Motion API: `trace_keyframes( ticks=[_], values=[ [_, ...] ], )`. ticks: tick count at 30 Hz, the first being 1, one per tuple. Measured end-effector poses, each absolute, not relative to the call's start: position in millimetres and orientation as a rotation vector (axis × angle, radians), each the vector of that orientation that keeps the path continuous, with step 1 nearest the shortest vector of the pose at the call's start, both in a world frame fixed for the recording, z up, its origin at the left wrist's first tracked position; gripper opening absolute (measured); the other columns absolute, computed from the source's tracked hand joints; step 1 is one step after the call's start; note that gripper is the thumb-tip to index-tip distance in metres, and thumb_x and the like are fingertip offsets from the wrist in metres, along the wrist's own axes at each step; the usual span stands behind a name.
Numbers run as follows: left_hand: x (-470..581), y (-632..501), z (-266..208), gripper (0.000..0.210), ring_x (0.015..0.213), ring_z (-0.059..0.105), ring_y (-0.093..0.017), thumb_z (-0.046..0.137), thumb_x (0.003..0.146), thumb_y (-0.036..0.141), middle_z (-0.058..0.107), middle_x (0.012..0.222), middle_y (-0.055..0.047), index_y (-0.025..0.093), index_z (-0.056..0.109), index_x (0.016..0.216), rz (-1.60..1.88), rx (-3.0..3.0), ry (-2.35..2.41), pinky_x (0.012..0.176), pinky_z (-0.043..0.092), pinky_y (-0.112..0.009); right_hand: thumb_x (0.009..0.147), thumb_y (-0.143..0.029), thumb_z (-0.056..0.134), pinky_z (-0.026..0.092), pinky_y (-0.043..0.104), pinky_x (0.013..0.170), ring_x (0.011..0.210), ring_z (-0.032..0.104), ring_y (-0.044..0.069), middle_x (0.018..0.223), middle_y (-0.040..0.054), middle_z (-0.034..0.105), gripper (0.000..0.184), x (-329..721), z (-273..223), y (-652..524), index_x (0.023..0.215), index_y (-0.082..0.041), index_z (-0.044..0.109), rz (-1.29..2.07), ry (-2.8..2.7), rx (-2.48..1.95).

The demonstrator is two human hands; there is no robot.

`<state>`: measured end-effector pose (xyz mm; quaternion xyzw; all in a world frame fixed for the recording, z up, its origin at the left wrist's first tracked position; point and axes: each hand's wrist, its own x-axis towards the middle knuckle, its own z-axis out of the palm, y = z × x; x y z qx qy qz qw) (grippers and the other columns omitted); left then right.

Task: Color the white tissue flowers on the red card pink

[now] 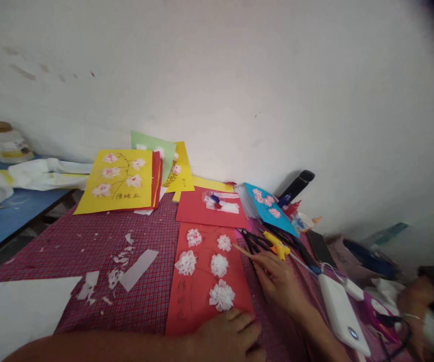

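Observation:
A red sheet (203, 301) with several white crumpled-paper flowers (222, 295) lies before me, with dark handwriting at its lower left. My left hand (228, 336) rests flat across its lower right part, fingers extended and lying side by side. In my right hand (277, 281) a thin yellowish stick (242, 250) is pinched; its tip points at the upper right flower. Just beyond that hand are black scissors (254, 242) and a yellow glue gun (277, 245). Above the flower sheet lies another red sheet (194, 206) bearing white paper strips and small dark-blue and red items.
Yellow flower cards (84, 201) and a blue one (288, 221) stand along the wall. Paper scraps (114, 278) and a pale strip (139, 270) litter the checked cloth. A white power bank (343, 317) lies at right, near another person's limb (415, 301).

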<state>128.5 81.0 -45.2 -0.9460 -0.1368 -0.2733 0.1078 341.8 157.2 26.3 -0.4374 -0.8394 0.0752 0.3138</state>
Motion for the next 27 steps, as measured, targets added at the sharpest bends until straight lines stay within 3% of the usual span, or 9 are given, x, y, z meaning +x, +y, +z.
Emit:
trace_keyframes(
  ticks=[11, 20, 27],
  values=[
    [127.6, 79.9, -42.5, 0.025, 0.108, 0.068, -0.023, 0.05, 0.105, 0.038, 0.071, 0.124, -0.007, 0.024, 0.065, 0.119, -0.779, -2.81, -0.414, 0.09, 0.051, -0.036, 0.1, -0.012, 0.052, 0.063, 0.034, 0.08, 0.091, 0.075, 0.022, 0.102, 0.0083, 0.077, 0.032, 332.7, 27.8, 151.1, 0.119, -0.024, 0.075, 0.175, -2.239, -1.093],
    [127.7, 78.8, -39.5, 0.025, 0.109, 0.068, -0.024, 0.052, 0.104, 0.038, 0.07, 0.126, -0.009, 0.023, 0.066, 0.118, -0.765, -2.831, -0.422, 0.088, 0.051, -0.036, 0.097, -0.013, 0.056, 0.063, 0.039, 0.088, 0.096, 0.075, 0.023, 0.106, 0.0095, 0.077, 0.025, 354.3, 24.0, 145.0, 0.11, -0.023, 0.074, 0.101, -2.229, -1.091],
    [129.4, 77.0, -41.6, 0.023, 0.107, 0.068, -0.024, 0.054, 0.103, 0.039, 0.071, 0.124, -0.009, 0.022, 0.065, 0.114, -0.776, -2.833, -0.435, 0.087, 0.05, -0.036, 0.1, -0.01, 0.051, 0.062, 0.035, 0.082, 0.092, 0.074, 0.021, 0.102, 0.0084, 0.076, 0.03, 340.9, 30.7, 142.0, 0.115, -0.023, 0.072, 0.11, -2.319, -1.101]
  ],
)
